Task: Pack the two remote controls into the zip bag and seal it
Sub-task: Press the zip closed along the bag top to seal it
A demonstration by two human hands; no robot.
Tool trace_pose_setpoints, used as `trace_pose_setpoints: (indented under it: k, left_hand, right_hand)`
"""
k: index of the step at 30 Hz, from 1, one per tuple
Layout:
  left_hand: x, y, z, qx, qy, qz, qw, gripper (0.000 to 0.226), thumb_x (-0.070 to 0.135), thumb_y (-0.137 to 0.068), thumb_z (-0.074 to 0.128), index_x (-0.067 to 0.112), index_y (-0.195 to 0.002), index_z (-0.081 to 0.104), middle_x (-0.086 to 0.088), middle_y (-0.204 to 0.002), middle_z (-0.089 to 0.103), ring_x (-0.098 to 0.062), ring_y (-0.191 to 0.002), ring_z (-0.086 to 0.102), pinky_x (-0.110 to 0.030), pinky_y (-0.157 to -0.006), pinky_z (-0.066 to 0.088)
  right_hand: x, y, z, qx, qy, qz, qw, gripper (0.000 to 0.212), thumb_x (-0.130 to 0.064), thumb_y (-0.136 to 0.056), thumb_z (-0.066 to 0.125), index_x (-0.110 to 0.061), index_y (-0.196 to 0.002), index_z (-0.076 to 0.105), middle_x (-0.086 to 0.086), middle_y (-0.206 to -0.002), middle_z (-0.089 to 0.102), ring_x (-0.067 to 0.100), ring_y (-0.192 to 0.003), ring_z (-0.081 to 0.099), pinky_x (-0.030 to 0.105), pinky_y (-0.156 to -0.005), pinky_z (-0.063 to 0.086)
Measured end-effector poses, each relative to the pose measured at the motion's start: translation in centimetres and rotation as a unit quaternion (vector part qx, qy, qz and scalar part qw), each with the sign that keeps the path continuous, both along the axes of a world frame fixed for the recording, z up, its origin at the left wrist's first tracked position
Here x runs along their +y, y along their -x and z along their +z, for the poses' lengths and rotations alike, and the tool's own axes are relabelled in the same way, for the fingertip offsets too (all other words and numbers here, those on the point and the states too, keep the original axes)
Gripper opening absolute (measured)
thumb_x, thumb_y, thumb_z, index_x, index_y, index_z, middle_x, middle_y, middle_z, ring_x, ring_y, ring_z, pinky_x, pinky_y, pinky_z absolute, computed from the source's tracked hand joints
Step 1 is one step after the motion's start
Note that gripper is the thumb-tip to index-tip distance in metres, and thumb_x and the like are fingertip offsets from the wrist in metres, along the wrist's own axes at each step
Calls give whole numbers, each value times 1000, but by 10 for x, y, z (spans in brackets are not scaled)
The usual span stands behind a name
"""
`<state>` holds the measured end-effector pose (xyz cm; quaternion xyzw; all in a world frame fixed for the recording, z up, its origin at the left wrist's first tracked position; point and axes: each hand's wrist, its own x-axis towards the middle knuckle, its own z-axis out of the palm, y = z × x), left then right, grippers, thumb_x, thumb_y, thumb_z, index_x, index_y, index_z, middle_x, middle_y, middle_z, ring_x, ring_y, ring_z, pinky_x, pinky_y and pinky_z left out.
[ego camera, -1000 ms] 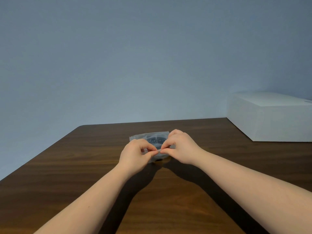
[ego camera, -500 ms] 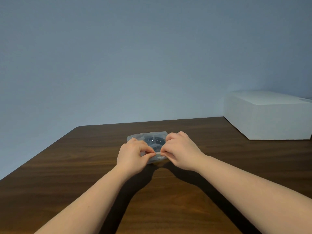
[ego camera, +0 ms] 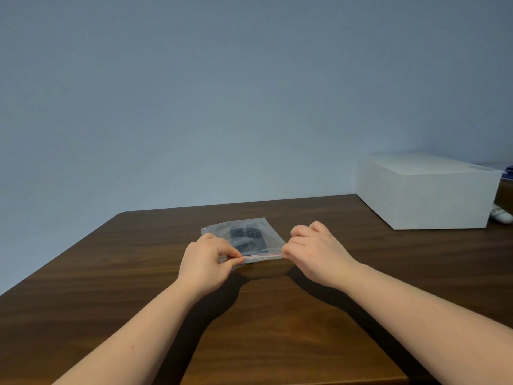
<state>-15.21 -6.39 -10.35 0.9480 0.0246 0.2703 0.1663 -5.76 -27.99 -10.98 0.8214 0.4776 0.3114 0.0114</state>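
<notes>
A clear zip bag [ego camera: 266, 232] lies flat on the dark wooden table [ego camera: 111, 273], its red-lined zip strip facing me. Two dark remote controls [ego camera: 247, 238] show through the plastic, side by side inside the bag. My left hand [ego camera: 205, 259] pinches the near edge of the bag at its left end. My right hand [ego camera: 316, 251] pinches the same zip edge at its right end. The strip between both hands is stretched straight and looks pressed together.
A white box [ego camera: 422, 193] stands at the back right of the table. A small white object [ego camera: 501, 215] lies just right of the box. The table's far edge meets a plain blue-grey wall.
Both hands were pinching together at the middle of the zip edge. They have slid apart along it, the right hand going far to the right end, the left a little to the left.
</notes>
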Motion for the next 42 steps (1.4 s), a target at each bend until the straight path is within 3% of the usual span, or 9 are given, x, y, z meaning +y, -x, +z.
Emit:
trace_pose_setpoints:
  k: [9, 13, 18, 23, 27, 30, 33, 36, 42]
  left_hand:
    - [-5, 9, -4, 27, -19, -12, 999, 13, 35, -83, 65, 30, -90, 75, 13, -90, 72, -7, -91, 49, -31, -81, 45]
    - [8, 19, -8, 67, -35, 1, 997, 11, 34, -83, 65, 31, -89, 74, 14, -91, 70, -8, -91, 52, -28, -80, 46]
    - [29, 34, -27, 139, -33, -1, 990, 6, 42, -77, 69, 37, -74, 71, 20, -80, 63, -6, -89, 58, -26, -82, 49]
    - [21, 27, -18, 188, 70, -23, 979, 50, 65, -75, 54, 20, -64, 72, 6, -72, 71, -6, -75, 65, -34, -79, 55]
    - [22, 17, -7, 172, 98, 22, 980, 56, 57, -83, 51, 11, -59, 71, 2, -66, 73, -11, -68, 67, -37, -79, 56]
    - [21, 4, -3, 128, 35, 22, 991, 31, 44, -84, 58, 18, -95, 71, 2, -101, 71, -17, -99, 64, -37, -92, 51]
    - [17, -5, -2, 253, 62, -14, 965, 68, 44, -79, 67, 22, -137, 40, 14, -131, 46, -15, -124, 48, -28, -104, 37]
    - [16, -17, -8, 326, 111, -28, 938, 85, 47, -76, 68, 25, -144, 23, 4, -146, 42, -16, -130, 43, -20, -98, 31]
    - [7, -48, -12, 333, 134, -41, 932, 94, 49, -76, 68, 22, -147, 12, 2, -151, 34, -17, -136, 35, -23, -105, 28]
  right_hand:
    - [-22, 1, -12, 36, 19, -45, 998, 20, -8, -72, 76, -18, -89, 71, 0, -84, 74, 20, -85, 61, 31, -64, 48]
    - [-38, -1, -16, 82, 29, -89, 992, 20, -17, -95, 49, -13, -107, 65, 4, -104, 69, 20, -101, 52, 28, -71, 41]
    - [-67, -8, -24, 161, 33, -144, 976, 30, -32, -99, 38, -19, -99, 65, -5, -91, 59, 15, -102, 51, 31, -79, 47]
    - [-22, -6, -21, 239, -52, -89, 965, 29, -33, -97, 40, -16, -105, 63, 0, -104, 67, 19, -106, 53, 38, -86, 50]
    - [24, -2, -13, 322, -97, -68, 939, 36, -37, -96, 42, -11, -113, 60, 6, -113, 64, 24, -109, 56, 42, -92, 49]
    - [50, 2, -15, 353, -51, -57, 933, 51, -42, -97, 39, -12, -138, 41, 8, -146, 42, 25, -139, 30, 41, -112, 29]
    - [59, 1, -25, 360, 31, -64, 930, 70, -55, -94, 35, -17, -149, 18, 2, -159, 16, 19, -146, 9, 41, -118, 15]
    - [56, -8, -36, 354, 71, -88, 928, 78, -65, -89, 29, -18, -149, 14, 0, -159, 15, 16, -146, 10, 42, -119, 11]
    - [43, -38, -34, 363, 74, -104, 923, 83, -71, -85, 27, -21, -150, 14, -3, -159, 14, 13, -146, 11, 47, -119, 7]
